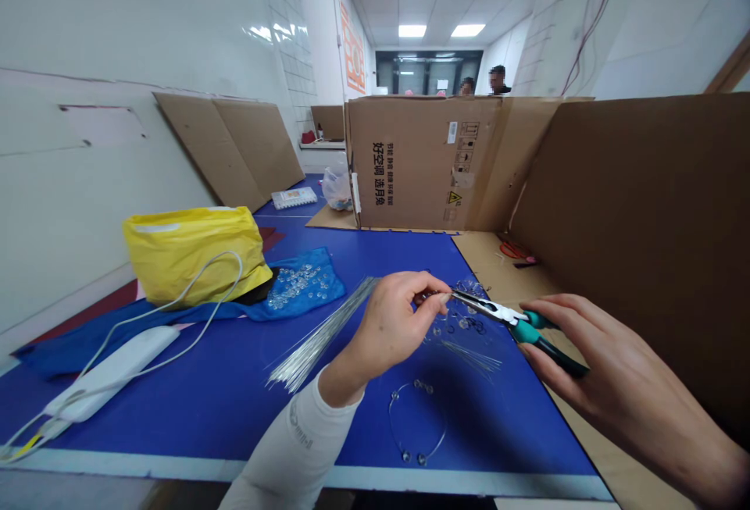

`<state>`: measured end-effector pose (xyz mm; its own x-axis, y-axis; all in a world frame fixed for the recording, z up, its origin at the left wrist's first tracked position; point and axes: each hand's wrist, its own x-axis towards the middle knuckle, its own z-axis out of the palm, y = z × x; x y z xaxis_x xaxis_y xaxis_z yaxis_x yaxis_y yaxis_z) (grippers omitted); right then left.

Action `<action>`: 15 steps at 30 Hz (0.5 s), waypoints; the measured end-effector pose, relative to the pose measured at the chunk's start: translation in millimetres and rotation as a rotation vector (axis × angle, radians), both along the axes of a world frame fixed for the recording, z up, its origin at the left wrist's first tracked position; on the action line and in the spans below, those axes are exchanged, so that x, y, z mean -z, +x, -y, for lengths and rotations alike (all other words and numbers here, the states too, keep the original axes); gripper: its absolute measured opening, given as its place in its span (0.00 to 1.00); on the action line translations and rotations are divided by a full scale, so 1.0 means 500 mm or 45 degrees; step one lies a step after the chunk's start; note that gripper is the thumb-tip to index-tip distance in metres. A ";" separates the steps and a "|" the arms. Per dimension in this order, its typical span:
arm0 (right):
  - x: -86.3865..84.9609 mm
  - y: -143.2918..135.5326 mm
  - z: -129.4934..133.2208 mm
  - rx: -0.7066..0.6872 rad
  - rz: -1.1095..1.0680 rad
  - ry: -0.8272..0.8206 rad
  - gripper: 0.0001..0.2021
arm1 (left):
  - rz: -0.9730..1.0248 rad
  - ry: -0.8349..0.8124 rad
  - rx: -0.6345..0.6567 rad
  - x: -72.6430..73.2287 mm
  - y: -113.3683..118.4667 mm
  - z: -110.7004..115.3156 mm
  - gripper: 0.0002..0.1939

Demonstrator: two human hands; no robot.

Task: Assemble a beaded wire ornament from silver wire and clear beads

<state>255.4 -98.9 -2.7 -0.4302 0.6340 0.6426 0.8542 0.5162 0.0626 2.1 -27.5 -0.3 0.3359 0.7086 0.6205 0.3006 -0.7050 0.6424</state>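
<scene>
My left hand [401, 319] is closed in a pinch near the middle, at the jaw tips of the pliers; what its fingertips hold is too small to make out. My right hand [603, 354] grips the green-handled pliers [498, 312], their jaws pointing left to my left fingertips. Under my left wrist lies a bundle of thin silvery wires [322, 342]. A wire ring with clear beads [422, 459] rests on the blue table nearer to me. Dark rings and clear beads [466, 324] lie behind the pliers, with a few loose wires [474, 358] below.
Clear beads [298, 283] sit on blue cloth, beside a yellow bag [196, 252]. A white power strip [111, 373] with a cable lies at left. Cardboard [422, 166] stands at the back and right. Red-handled scissors [512, 250] lie at right. People [498, 80] are far behind.
</scene>
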 end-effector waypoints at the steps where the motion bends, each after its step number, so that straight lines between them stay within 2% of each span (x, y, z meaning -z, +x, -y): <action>1: 0.000 0.000 0.001 0.008 0.008 0.008 0.17 | -0.002 -0.008 0.004 0.000 0.000 -0.001 0.05; 15: -0.005 -0.005 0.000 0.047 0.076 0.085 0.17 | -0.017 -0.067 0.023 -0.001 -0.003 -0.004 0.06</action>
<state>252.9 -98.8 -0.4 -0.4461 0.6069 0.6578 0.8664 0.4771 0.1473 0.6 -25.3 0.3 0.3568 0.7340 0.5778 0.2970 -0.6756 0.6749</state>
